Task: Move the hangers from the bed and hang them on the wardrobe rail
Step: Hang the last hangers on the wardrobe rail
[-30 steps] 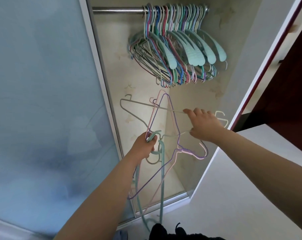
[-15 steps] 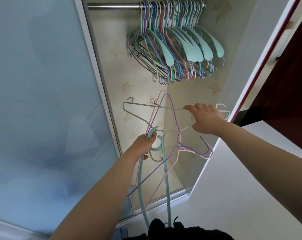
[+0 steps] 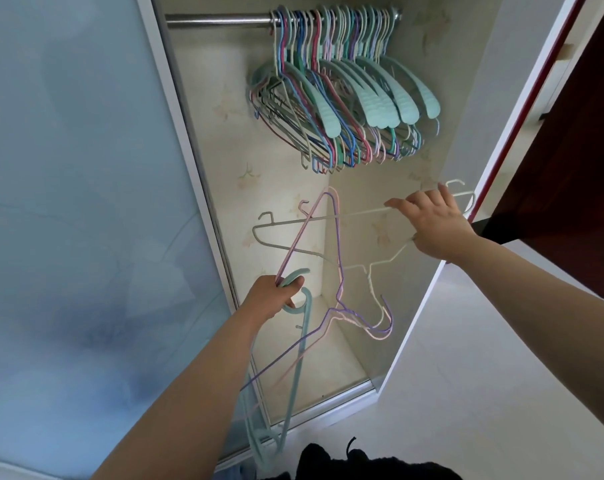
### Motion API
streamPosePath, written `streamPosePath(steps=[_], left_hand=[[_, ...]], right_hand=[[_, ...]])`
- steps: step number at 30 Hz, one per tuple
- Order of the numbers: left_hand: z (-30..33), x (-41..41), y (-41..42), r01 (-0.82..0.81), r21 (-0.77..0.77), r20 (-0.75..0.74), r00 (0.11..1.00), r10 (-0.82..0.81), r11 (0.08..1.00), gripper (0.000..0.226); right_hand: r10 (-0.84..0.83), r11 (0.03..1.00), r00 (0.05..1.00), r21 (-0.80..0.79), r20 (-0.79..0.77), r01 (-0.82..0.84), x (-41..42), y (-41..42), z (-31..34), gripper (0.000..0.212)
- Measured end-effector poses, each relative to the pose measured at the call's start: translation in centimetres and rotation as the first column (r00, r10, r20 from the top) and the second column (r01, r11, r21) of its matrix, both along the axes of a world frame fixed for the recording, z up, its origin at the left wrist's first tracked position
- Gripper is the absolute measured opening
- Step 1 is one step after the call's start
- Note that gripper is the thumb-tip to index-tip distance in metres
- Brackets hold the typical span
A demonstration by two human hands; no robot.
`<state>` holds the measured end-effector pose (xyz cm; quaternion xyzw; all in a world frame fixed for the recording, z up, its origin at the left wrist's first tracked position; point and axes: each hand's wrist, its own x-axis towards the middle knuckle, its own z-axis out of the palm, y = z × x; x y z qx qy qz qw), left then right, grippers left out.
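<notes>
Hangers tangled in a loose bunch, held up inside the open wardrobe, below the rail and well apart from it. Left hand clamped around the gathered hooks and wires, teal plastic ones trailing down toward the floor. Right hand closed on the white wire hanger at its far end, fingers curled over the crossbar, drawing it sideways out of the pink and purple loops. Hung hangers already crowded toward the right end of the rail, left stretch bare. Likely light, springy and prone to snagging, thin wire flexing under pull, coating seemingly a little grippy. Best taken near the neck just under the hook for control. Exact crossing points within the tangle hard to make out.
</notes>
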<state>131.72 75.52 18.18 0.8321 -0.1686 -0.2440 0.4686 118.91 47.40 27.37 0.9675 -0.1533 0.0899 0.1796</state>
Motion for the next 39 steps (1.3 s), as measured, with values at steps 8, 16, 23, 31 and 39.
streamPosePath(steps=[8, 16, 23, 31, 39], left_hand=[[-1.5, 0.9, 1.4, -0.055, -0.050, -0.097, 0.994, 0.050, 0.997, 0.044], [-2.2, 0.7, 1.0, -0.023, -0.082, -0.028, 0.999, 0.021, 0.996, 0.040], [-3.0, 0.7, 1.5, -0.062, -0.189, -0.010, 0.998, 0.061, 0.980, 0.026], [-3.4, -0.2, 1.3, 0.065, -0.257, 0.035, 0.998, -0.058, 0.964, 0.041], [-3.0, 0.6, 0.5, 0.110, -0.176, 0.258, 0.964, -0.062, 0.978, 0.039]], right_hand=[[-0.109, 0.994, 0.993, 0.028, 0.036, 0.108, -0.5, -1.5, -0.9, 0.079], [-0.022, 1.000, 0.997, 0.014, 0.078, 0.021, 0.5, -1.5, -1.5, 0.080], [-0.072, 0.997, 0.995, 0.022, 0.069, 0.071, -1.5, -4.5, -1.9, 0.081], [-0.089, 0.992, 0.995, 0.089, 0.043, 0.085, -3.0, -5.4, -5.0, 0.074], [-0.170, 0.985, 0.985, 0.015, 0.013, 0.170, -3.7, -5.7, -5.5, 0.070]])
